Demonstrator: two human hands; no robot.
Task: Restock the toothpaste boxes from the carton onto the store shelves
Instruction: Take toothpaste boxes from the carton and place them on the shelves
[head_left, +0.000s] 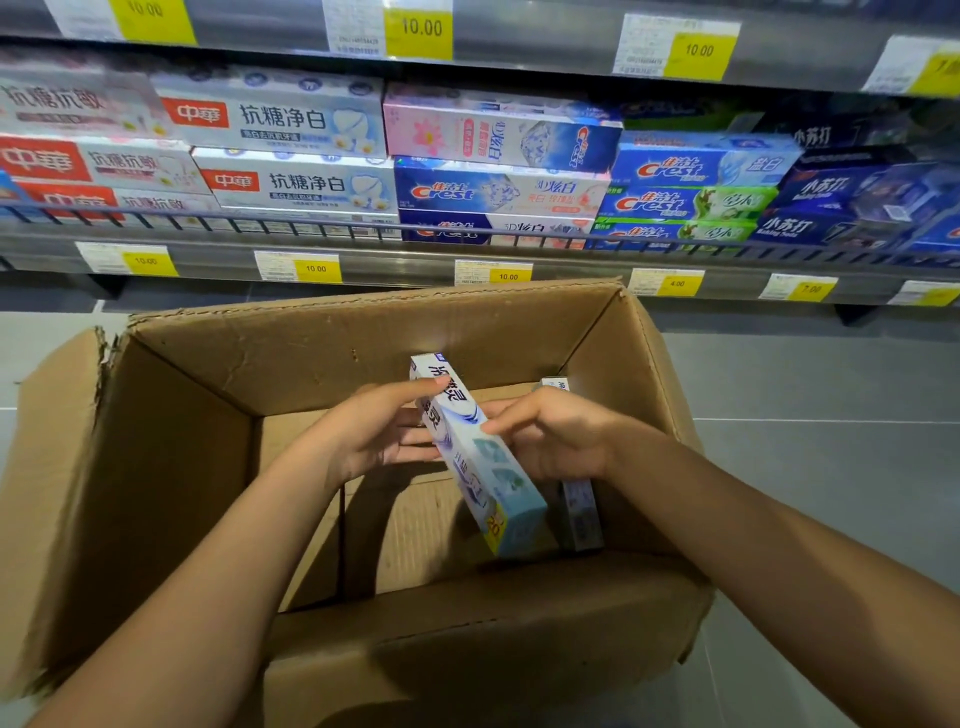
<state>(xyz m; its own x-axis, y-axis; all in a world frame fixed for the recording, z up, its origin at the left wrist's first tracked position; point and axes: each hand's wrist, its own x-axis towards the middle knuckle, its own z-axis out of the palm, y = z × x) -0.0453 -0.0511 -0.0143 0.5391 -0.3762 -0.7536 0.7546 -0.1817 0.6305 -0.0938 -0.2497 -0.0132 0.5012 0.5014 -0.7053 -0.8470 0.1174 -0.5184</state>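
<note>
- You had both hands down inside the carton (171, 452), which stood open on the floor in front of the shelf (415, 262).
- Your left hand (374, 431) was closed on the upper part of one box (475, 457), thumb across its top face and fingers curled beneath it.
- Your right hand (550, 434) was pinching the same box at mid-length, fingertips on the printed face. Whether that hand also touched the second box (579, 512) under it, I could not tell.
- The held box was tilted, its far end raised toward the carton's back wall and its near end low, close to the bottom.
- The second box lay just beside it on the right, along the carton's right wall. No others showed, so the carton looked close to empty.
- The shelf was already stacked with rows behind a low wire rail (311, 226), so the work looked well along.
- The box would likely feel light and stiff along its length, but thin card dents at the corners and caves in if squeezed on the broad faces.
- Its glossy print probably made it a little slippery in dry fingers.
- Best to grip across the narrow sides near the middle, one hand being enough, and slide it in flat over the rail.
</note>
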